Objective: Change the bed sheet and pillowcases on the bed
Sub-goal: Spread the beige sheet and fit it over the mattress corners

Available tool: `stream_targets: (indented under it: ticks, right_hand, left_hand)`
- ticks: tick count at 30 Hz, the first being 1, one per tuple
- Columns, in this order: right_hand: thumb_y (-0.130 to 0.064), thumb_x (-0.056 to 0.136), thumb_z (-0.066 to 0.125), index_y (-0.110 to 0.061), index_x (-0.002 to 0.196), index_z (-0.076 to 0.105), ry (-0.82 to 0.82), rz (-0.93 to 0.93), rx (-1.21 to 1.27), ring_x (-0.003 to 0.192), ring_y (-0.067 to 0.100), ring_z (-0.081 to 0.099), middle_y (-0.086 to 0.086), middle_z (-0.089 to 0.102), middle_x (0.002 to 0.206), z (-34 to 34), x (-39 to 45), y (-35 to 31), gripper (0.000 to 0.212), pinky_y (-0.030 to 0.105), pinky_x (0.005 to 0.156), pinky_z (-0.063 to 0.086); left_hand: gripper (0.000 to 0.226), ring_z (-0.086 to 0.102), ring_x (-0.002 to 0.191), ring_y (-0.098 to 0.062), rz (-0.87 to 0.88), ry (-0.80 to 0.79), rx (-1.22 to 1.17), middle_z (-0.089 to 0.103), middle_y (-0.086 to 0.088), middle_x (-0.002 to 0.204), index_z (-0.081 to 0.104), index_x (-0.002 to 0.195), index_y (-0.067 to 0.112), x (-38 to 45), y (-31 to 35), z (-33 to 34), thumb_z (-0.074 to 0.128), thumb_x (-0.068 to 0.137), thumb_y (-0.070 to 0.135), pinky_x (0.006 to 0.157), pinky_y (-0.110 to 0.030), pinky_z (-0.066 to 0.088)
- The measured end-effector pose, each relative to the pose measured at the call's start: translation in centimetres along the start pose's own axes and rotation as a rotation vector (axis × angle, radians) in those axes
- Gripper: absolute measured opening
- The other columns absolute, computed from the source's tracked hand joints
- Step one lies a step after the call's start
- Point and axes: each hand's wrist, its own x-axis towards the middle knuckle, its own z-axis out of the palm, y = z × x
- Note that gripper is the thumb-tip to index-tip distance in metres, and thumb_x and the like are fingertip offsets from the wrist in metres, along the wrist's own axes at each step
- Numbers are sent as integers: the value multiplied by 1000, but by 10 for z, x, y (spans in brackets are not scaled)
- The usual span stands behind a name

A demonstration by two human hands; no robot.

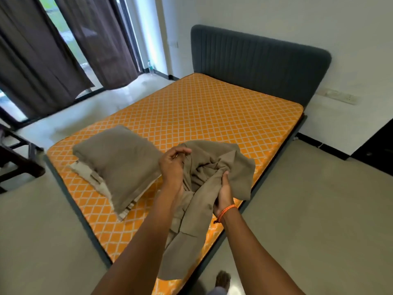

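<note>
The bed's orange diamond-patterned mattress [202, 107] lies bare, with no sheet on it. A taupe pillow [119, 162] rests near its foot on the left, on top of a paler pillow or folded cloth [93, 177] that peeks out beneath. I hold a crumpled taupe pillowcase [212, 167] above the mattress's near corner. My left hand [173, 165] pinches its upper edge, fingers closed on the cloth. My right hand [223, 193], with an orange cord at the wrist, grips a bunched fold lower down. Part of the cloth hangs down between my forearms.
A dark grey padded headboard [259, 60] stands against the white wall. Brown curtains [53, 50] hang at the glass doors on the left, with a bottle [150, 68] on the floor nearby. Dark wooden furniture [14, 158] sits at the left edge. My foot [222, 279] is by the bed's corner.
</note>
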Motion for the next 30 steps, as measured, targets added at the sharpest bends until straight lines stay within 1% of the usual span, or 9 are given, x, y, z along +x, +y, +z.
stream_targets:
  ticks: [3, 8, 11, 14, 18, 21, 23, 25, 30]
  right_hand:
    - [-73, 95, 47, -15, 123, 71, 148, -108, -197, 109, 32, 71, 12, 76, 115, -12, 56, -45, 69, 53, 100, 55]
    - [-60, 105, 36, -18, 89, 71, 295, -201, -564, 91, 33, 68, 11, 71, 89, -21, 145, -129, 58, 47, 84, 57]
    - [-60, 105, 35, -12, 96, 72, 308, -199, -624, 91, 36, 68, 13, 71, 90, -23, 205, -174, 62, 45, 77, 58]
    - [-56, 107, 36, -16, 109, 66, 189, -115, -590, 92, 30, 65, 8, 69, 99, -16, 256, -225, 50, 34, 62, 55]
    - [-50, 108, 39, -22, 138, 54, 28, -15, -667, 116, 29, 59, 9, 61, 133, -20, 323, -281, 44, 36, 70, 57]
    - [-49, 108, 42, -13, 136, 60, 48, 45, -782, 117, 34, 59, 14, 62, 135, -41, 375, -315, 49, 41, 74, 58]
    - [-43, 108, 45, -6, 136, 60, 119, 33, -1109, 123, 42, 57, 22, 60, 138, -61, 416, -334, 49, 48, 93, 53]
    - [-41, 107, 47, -8, 135, 59, 206, -1, -1407, 128, 42, 55, 22, 57, 140, -73, 447, -346, 46, 46, 102, 49]
    - [-40, 101, 54, -13, 116, 65, 348, -213, -1501, 109, 41, 66, 16, 68, 119, -69, 481, -398, 33, 45, 87, 55]
  left_hand:
    - [32, 72, 88, -11, 10, -2, -22, 77, 1, 86, 78, 80, 9, 38, -16, 66, 61, 94, -15, 84, -20, 55]
    - [31, 72, 92, -13, 18, -19, -48, 77, 2, 87, 78, 81, 9, 112, -52, 166, 61, 96, -14, 87, -21, 56]
    - [26, 73, 94, -18, 37, -33, -26, 77, -5, 92, 78, 87, 3, 164, -71, 219, 60, 95, -15, 89, -26, 56]
    - [27, 74, 94, -17, 36, -41, -24, 78, -1, 90, 78, 85, 7, 212, -72, 271, 62, 95, -13, 88, -27, 56]
    - [26, 72, 91, -12, 66, -20, -31, 76, -4, 89, 76, 85, 4, 269, -58, 329, 60, 93, -14, 84, -19, 54]
    - [25, 71, 87, -15, 137, -14, -30, 76, -7, 87, 77, 84, 4, 313, -51, 365, 61, 90, -15, 83, -23, 52]
    - [24, 71, 86, -18, 163, 6, -30, 76, -6, 85, 77, 83, 4, 337, -54, 390, 63, 90, -14, 85, -29, 54]
    - [22, 71, 85, -18, 156, 22, -31, 77, -6, 84, 77, 83, 3, 353, -59, 412, 64, 90, -13, 86, -33, 56]
    - [22, 71, 87, -16, 102, 100, 21, 77, -5, 85, 76, 83, 4, 383, -89, 467, 63, 93, -10, 84, -34, 57]
